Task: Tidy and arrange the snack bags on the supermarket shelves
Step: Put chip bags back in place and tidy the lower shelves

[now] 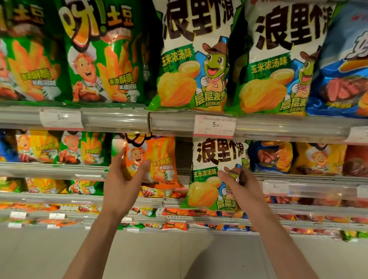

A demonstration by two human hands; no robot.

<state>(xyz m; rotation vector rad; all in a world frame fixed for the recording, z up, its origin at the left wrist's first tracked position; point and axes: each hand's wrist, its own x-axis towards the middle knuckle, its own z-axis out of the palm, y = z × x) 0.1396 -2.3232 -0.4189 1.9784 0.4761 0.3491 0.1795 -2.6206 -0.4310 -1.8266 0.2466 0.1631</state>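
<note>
While each hand lifts stock off the second shelf [303, 178] for sorting, left hand [122, 174] clasps the orange crinkly fries bag [157, 159] at 9 o'clock; right hand [238, 181] pinches the white-and-green corn-puff bag [208, 182] at 3.

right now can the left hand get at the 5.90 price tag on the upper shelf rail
Probably not yet: the left hand is holding the orange fries bag. The path up to the price tag looks unobstructed, though.

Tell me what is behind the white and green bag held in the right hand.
Behind the white and green bag gripped by the right hand run grey shelf edges, with a blue bag beside it. Whatever stands directly behind is covered.
</note>
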